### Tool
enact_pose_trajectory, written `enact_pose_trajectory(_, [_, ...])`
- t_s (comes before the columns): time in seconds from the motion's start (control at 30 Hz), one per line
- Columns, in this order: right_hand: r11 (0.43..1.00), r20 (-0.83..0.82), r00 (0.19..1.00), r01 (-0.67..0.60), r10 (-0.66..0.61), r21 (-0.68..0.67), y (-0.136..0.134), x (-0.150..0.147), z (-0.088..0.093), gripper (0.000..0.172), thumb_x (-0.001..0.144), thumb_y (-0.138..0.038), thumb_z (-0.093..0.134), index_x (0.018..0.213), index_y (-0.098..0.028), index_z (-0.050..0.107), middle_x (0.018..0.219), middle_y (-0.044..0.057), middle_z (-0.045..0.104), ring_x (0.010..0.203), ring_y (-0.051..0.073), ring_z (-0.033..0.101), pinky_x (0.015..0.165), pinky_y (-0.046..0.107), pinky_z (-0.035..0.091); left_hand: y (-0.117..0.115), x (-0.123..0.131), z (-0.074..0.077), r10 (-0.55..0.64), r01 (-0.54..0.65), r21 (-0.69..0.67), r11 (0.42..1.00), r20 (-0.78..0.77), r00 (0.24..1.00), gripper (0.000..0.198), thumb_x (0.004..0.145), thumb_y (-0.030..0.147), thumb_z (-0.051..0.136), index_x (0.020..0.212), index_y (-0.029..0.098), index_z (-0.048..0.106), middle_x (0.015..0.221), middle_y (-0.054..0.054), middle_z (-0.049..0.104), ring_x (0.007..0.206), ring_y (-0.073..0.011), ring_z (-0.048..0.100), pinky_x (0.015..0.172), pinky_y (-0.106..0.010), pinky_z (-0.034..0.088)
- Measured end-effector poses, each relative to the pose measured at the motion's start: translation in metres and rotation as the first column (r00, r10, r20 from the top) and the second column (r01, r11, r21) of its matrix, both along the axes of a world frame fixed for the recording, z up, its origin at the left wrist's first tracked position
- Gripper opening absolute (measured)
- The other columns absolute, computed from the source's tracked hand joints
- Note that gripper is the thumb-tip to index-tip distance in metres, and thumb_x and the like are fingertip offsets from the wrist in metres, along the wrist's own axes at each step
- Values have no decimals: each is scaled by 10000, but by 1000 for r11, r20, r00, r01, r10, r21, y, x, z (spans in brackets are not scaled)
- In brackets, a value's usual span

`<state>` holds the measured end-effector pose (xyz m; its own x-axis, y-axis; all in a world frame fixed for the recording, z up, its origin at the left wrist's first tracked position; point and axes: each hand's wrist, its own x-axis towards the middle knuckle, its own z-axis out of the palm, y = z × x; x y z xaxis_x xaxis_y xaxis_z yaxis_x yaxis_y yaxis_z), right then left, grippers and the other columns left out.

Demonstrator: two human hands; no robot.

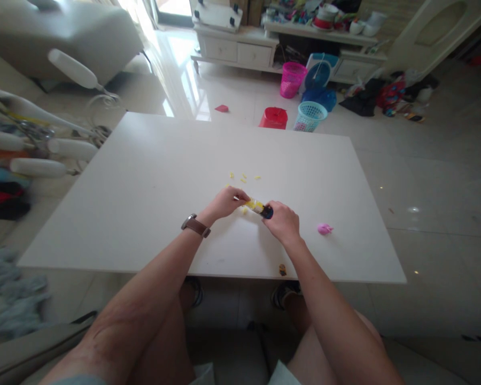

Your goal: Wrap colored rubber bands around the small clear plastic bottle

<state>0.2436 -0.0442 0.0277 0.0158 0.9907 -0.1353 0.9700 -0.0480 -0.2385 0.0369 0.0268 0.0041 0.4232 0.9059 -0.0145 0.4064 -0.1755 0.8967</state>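
Observation:
Above the middle of the white table (152, 176), a small tube-like object (256, 206), clear and yellow with a dark end, lies between my two hands. The fingers of my left hand (229, 202) are pinched at its yellow end. Around the dark end, my right hand (282, 216) is closed. Exactly what kind of object it is, I cannot make out. Small yellow pieces (243, 180) are scattered on the table just beyond my left hand, and a few lie below the object. To the right of my right hand sits a pink lump (324, 229).
A small brown-and-yellow piece (282, 269) lies near the table's front edge. Past the far edge stand a red bin (274, 117), a light blue basket (310, 115) and a pink basket (292, 80). A white lamp with several arms (74, 69) is at the left.

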Motion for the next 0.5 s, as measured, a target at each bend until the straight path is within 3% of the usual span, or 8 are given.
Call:
enact_pose_trajectory(0.07, [1000, 5, 1000, -25, 25, -2, 0, -1, -1, 209, 826, -254, 668, 1029, -300, 689, 1048, 5, 747, 936, 224, 676, 641, 291, 383, 0, 0, -1, 38, -37, -47, 998, 30, 999, 42, 754, 181, 691, 793, 168, 701, 792, -44, 734, 762, -173, 682, 723, -286, 522])
enact_pose_trajectory(0.27, [997, 0, 997, -78, 78, -6, -2, -5, 0, 214, 835, -250, 671, 1044, -295, 684, 1060, 8, 747, 955, 221, 678, 661, 286, 394, -1, 2, -1, 143, -134, -105, 985, 78, 987, 269, 596, 236, 841, 740, 165, 626, 685, -13, 682, 666, -151, 645, 612, -246, 478])
enact_pose_trajectory(0.5, [999, -50, 999, 10, -12, -45, 0, -3, 2, 251, 799, -293, 708, 1049, -319, 700, 1069, -4, 760, 950, 225, 690, 679, 284, 420, 1, 2, -2, 72, -58, -159, 986, 84, 994, 245, 740, 358, 760, 878, 165, 696, 798, -66, 758, 689, -165, 665, 576, -237, 433])
